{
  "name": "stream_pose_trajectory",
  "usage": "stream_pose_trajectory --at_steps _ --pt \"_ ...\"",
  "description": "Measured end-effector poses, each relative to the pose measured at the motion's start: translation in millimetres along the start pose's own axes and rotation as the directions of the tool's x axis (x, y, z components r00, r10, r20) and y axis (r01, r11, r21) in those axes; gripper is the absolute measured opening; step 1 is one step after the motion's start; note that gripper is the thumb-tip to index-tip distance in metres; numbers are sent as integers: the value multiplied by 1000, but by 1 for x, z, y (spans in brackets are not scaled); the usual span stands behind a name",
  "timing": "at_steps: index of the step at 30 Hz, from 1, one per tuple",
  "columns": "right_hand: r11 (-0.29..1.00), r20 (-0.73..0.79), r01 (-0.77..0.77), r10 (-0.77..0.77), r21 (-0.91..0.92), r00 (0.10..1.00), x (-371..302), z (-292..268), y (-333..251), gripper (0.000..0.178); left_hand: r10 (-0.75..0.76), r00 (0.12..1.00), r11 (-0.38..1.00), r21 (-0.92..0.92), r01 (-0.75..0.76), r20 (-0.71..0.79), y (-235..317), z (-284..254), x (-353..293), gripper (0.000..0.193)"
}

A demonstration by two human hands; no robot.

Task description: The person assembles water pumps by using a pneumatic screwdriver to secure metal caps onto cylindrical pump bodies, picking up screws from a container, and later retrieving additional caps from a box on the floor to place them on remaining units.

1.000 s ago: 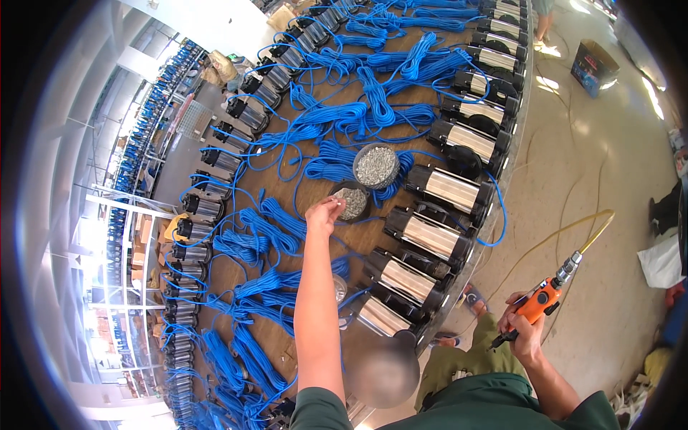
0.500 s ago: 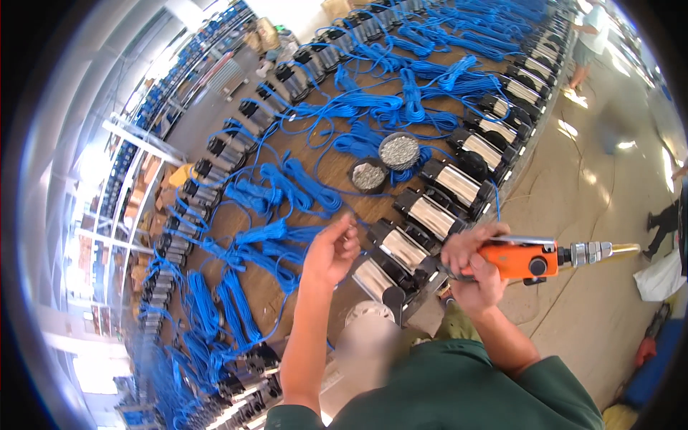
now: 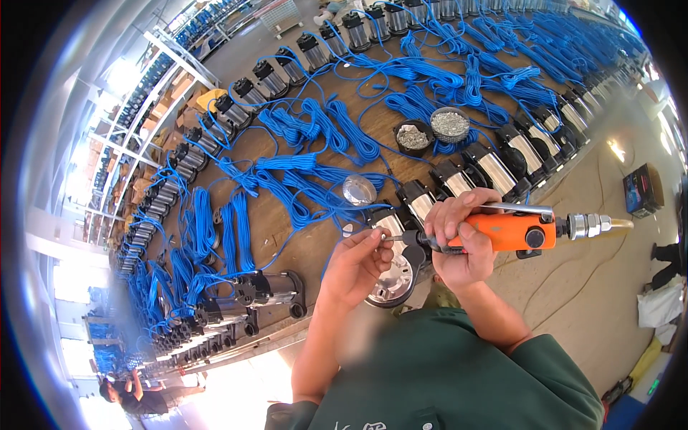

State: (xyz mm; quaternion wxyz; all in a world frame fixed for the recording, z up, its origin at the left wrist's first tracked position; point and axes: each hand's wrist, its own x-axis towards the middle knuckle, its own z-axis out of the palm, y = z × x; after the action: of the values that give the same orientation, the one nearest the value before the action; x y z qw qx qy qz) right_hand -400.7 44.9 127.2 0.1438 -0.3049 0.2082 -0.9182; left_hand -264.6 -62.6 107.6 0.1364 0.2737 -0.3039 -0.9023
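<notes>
- At about 8 o'clock from the picture's middle, a row of dark pump motors (image 3: pixel 265 290) lies on its side along the near edge of a long wooden workbench (image 3: pixel 287 236).
- Across the bench, from 9 o'clock round to 1 o'clock, coils of bright blue cable (image 3: pixel 315 129) lie in loose bundles between the rows of motors.
- The left hand (image 3: pixel 355 264) comes up from 6 o'clock on a bare forearm, wrist bent slightly right. Its thumb and forefinger are pinched together on a small screw (image 3: pixel 388 238), too tiny to make out in detail; the other fingers curl loosely.
- Just right of that pinch, a shiny round metal pump end cover (image 3: pixel 394 281) sits at the bench edge, near the picture's middle.
- At 12 o'clock from the left hand, a small round metal lid (image 3: pixel 358 190) rests on the wood.
- The right hand (image 3: pixel 459 240) rises from a green sleeve at 5 o'clock. Its fingers are wrapped tightly round the grip of an orange pneumatic screwdriver (image 3: pixel 512 231).
- The screwdriver lies level, its dark nose pointing left, touching or just beside the screw; its metal hose fitting points to 3 o'clock.
- At 1 o'clock, two round dishes of small metal screws (image 3: pixel 450 123) stand side by side among the cables.
</notes>
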Motion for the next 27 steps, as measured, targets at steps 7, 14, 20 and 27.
stream_pose_trajectory --at_steps 7,14,20,27 --pt "999 20 -51 51 9 999 -4 -10 3 30 -11 995 998 65 18 -103 -13 6 1 21" --pt "951 -55 -307 306 -27 951 -26 -53 8 31 126 983 368 914 -172 135 -21 -7 7 20" --pt "881 -129 -469 459 -64 879 -54 -77 21 31 67 942 -282 911 -299 330 -38 -9 4 21" --pt "847 -140 -523 509 -94 849 -48 -75 24 31 567 823 4 1000 -6 3 -45 -25 -28 73"
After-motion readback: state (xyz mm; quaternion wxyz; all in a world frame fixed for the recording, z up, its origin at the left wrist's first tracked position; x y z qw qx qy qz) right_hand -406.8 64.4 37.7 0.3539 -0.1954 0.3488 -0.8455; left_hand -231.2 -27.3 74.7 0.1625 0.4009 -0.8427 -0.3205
